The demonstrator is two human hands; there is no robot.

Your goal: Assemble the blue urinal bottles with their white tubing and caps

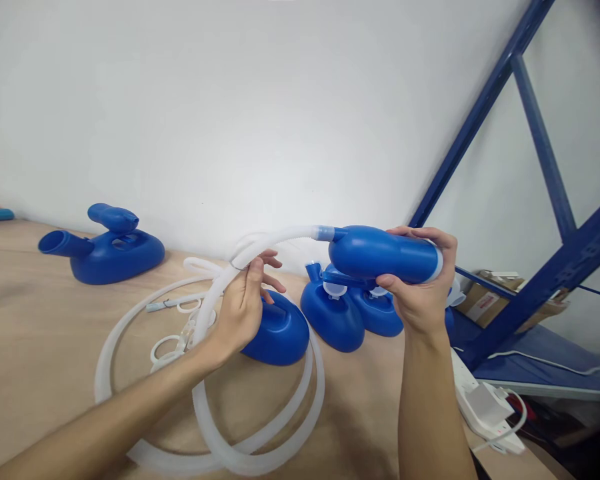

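"Hands first: how do they stand?"

"Right hand (423, 300) is clamped round the wide, white-rimmed end of a blue urinal cup (375, 252), held sideways above the right half of the table (45, 360). Left hand (244, 303) has its thumb against the translucent hose (275, 237), fingers spread behind it; I can't tell how firmly it grips. The hose joins the cup's narrow end."

"And nearest on the table?"

"The hose's wide loops, reaching toward the front edge, and a white power strip (513, 439) at the right edge. White plastic rings (167, 359) lie inside the loops."

"Farther in?"

"One blue urinal bottle (283, 337), partly hidden by the left hand, then a pair with white lids, (333, 323) and (380, 319), side by side below the cup."

"At the back?"

"Near the back edge, toward the left corner, another bottle (115, 260) bears a second cup (113, 218) on its handle. Beyond the right edge stands a blue metal rack (543, 147) holding a cardboard box (485, 303); behind everything, a white wall (260, 113)."
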